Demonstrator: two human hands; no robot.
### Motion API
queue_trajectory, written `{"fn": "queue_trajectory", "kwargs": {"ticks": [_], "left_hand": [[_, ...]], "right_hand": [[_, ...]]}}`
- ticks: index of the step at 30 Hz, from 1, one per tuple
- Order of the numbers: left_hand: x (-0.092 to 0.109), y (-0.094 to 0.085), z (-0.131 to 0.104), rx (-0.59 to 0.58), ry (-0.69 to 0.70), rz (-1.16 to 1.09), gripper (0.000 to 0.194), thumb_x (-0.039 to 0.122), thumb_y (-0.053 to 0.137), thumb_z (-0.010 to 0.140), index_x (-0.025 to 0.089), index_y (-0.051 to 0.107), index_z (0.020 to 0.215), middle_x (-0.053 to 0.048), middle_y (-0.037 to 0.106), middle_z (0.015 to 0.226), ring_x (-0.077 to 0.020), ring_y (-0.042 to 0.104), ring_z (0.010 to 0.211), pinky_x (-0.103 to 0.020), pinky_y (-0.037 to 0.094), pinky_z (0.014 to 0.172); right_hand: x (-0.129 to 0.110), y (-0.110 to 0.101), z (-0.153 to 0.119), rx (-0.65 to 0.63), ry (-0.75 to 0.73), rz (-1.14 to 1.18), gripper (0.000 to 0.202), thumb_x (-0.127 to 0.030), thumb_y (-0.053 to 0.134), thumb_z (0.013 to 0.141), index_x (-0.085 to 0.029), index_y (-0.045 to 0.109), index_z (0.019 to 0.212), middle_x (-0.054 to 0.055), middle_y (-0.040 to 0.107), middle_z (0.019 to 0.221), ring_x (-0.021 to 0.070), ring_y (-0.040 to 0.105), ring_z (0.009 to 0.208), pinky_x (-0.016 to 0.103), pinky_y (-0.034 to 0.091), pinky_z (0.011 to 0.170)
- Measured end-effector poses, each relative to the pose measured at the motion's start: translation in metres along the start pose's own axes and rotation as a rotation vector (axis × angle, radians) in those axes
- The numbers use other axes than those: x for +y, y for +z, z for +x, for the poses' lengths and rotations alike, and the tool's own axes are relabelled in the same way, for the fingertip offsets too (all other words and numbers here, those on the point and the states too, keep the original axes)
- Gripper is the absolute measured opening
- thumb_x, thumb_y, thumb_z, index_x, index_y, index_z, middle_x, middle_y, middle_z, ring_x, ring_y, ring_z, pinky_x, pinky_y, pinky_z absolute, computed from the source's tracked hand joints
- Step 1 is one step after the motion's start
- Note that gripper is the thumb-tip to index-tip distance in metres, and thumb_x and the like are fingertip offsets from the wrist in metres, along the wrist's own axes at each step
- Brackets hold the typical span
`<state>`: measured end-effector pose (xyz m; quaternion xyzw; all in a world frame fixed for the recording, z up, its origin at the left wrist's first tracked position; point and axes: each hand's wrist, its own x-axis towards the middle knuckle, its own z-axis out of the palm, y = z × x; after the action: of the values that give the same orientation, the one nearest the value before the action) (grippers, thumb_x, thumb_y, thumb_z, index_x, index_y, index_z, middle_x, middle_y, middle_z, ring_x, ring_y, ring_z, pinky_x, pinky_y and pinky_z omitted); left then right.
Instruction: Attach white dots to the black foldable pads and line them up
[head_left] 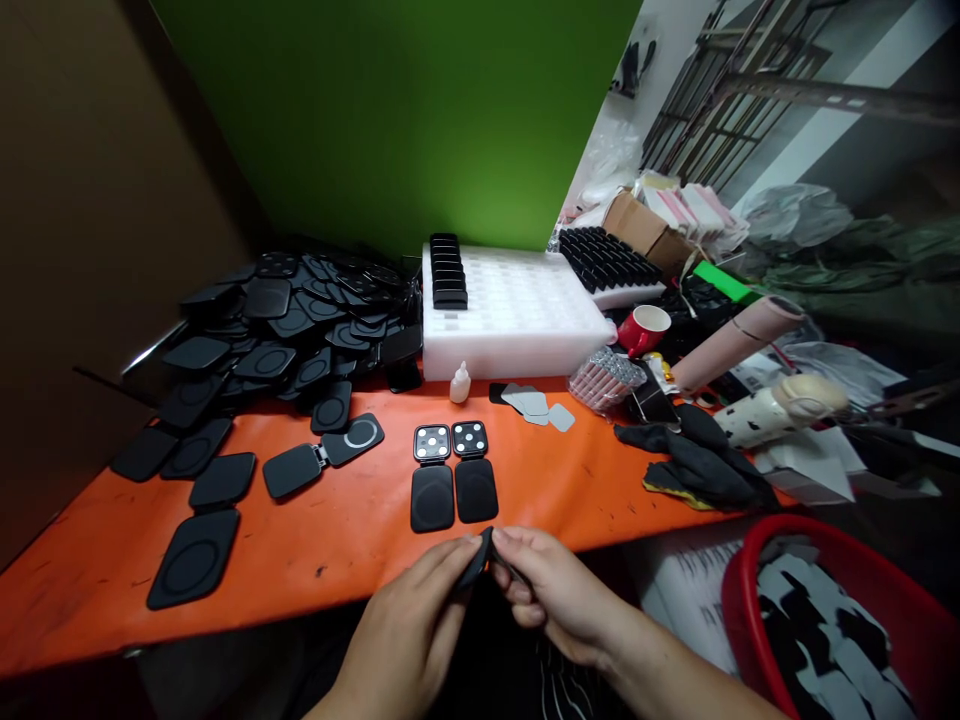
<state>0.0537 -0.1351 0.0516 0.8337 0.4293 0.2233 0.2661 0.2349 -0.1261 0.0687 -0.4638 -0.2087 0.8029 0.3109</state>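
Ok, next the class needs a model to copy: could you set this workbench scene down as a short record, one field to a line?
Surface: orange table
Left hand: left hand, gripping a dark piece
Right hand: right hand, pinching at the same piece
Nearest the hands: two unfolded black pads, side by side
Behind those: small white bottle, upright
Left side: heap of black pads
Back: white block with a row of black parts
Right side: red mug, upright
Lower right: red tub of black and pale pieces

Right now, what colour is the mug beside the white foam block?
Red outside with a pale inside; the mug shows in the head view.
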Motion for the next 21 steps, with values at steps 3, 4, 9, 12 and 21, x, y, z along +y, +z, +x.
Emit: {"fn": "queue_trajectory", "kwargs": {"ticks": [3,4,9,12,21], "left_hand": [[0.003,0.003,0.001,0.068,0.018,0.004,0.043,0.012,0.045,0.08,0.025,0.042,0.121,-0.003,0.06,0.11,-0.0149,0.058,0.097,-0.025,0.049,0.082],[0.004,0.004,0.002,0.082,0.012,-0.016,0.04,0.012,0.045,0.081,0.025,0.044,0.119,-0.004,0.061,0.107,-0.0153,0.059,0.094,-0.025,0.05,0.079],[0.004,-0.001,0.014,0.145,-0.294,-0.363,0.02,0.027,0.044,0.086,0.022,0.055,0.102,-0.003,0.064,0.093,-0.0155,0.061,0.085,-0.024,0.049,0.073],[0.003,-0.007,0.021,0.248,-0.518,-0.537,0.022,0.038,0.049,0.083,0.019,0.057,0.088,-0.001,0.065,0.077,-0.0161,0.061,0.072,-0.023,0.049,0.062],[-0.001,-0.002,0.008,0.171,-0.097,-0.437,0.03,0.018,0.049,0.085,0.03,0.053,0.112,0.0,0.064,0.106,-0.0128,0.062,0.092,-0.021,0.049,0.081]], "right_hand": [[0.003,0.002,0.004,0.006,-0.058,0.017,0.025,-0.036,0.055,0.081,-0.013,0.049,0.072,-0.005,0.039,0.058,0.0015,0.021,0.042,0.018,0.007,0.039],[0.004,0.004,0.006,0.022,-0.08,0.038,0.024,-0.034,0.055,0.081,-0.013,0.049,0.07,-0.005,0.039,0.055,0.0016,0.021,0.041,0.018,0.008,0.039],[0.002,0.011,0.004,-0.068,-0.083,0.227,0.026,-0.039,0.047,0.085,-0.015,0.053,0.078,-0.006,0.036,0.053,0.0016,0.02,0.039,0.017,0.011,0.039],[0.0,0.013,-0.002,-0.136,0.001,0.245,0.029,-0.043,0.045,0.086,-0.015,0.054,0.086,-0.005,0.04,0.06,0.0009,0.024,0.041,0.015,0.012,0.038],[0.0,0.008,-0.002,-0.123,0.128,0.297,0.02,-0.034,0.056,0.081,-0.014,0.052,0.084,-0.004,0.042,0.06,-0.0004,0.025,0.04,0.01,0.012,0.035]]}}
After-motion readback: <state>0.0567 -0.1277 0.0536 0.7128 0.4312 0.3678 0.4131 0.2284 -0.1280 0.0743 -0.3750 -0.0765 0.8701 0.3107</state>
